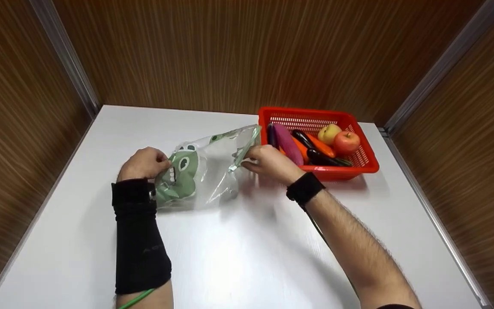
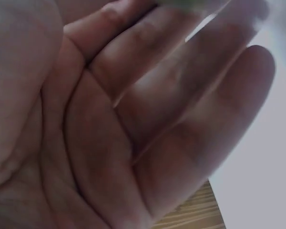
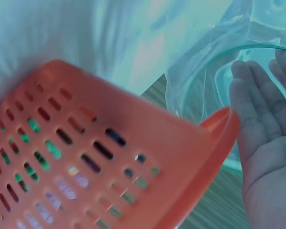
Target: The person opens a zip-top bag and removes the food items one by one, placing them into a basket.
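Observation:
A clear plastic bag printed with a green cartoon animal lies on the white table. My left hand grips the bag's left edge, fingers curled; the left wrist view shows only its palm and fingers. My right hand pinches the bag's green-edged open rim and holds the mouth up. In the right wrist view its fingers lie at the bag's rim, and the thumb is out of frame. The red basket sits right beside this hand.
The red plastic basket stands at the back right of the table. It holds a red apple, a yellow apple, carrots, dark aubergines and a purple vegetable. Wood-panelled walls enclose the table on three sides.

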